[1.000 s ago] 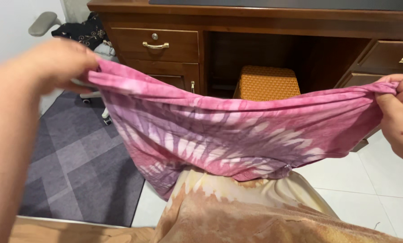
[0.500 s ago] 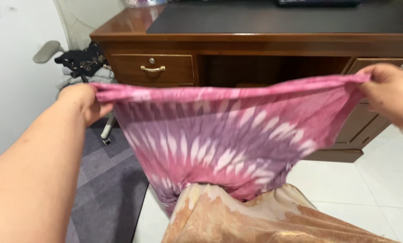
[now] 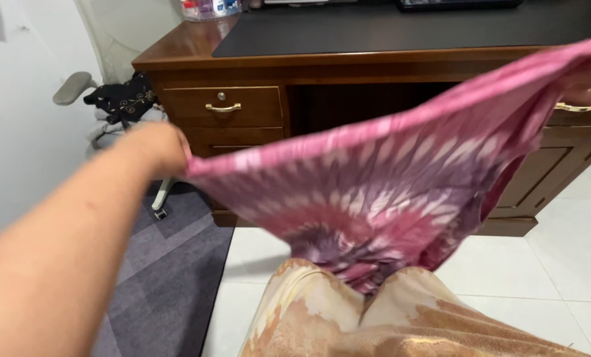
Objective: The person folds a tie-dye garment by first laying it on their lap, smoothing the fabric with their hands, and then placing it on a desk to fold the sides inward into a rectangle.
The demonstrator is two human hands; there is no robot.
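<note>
Your left hand (image 3: 156, 147) pinches the pink tie-dye cloth (image 3: 388, 198) at mid-left; your right hand (image 3: 589, 86), upper right, grips the far corner. Keep that top edge taut and level.

Right hand (image 3: 589, 82) mostly hidden behind the blurred pink tie-dye cloth (image 3: 388, 192) at the right edge, left hand (image 3: 155, 147) motion-blurred, far bottles (image 3: 206, 8) cut off by the top edge, desk (image 3: 242, 59) partly covered
</note>
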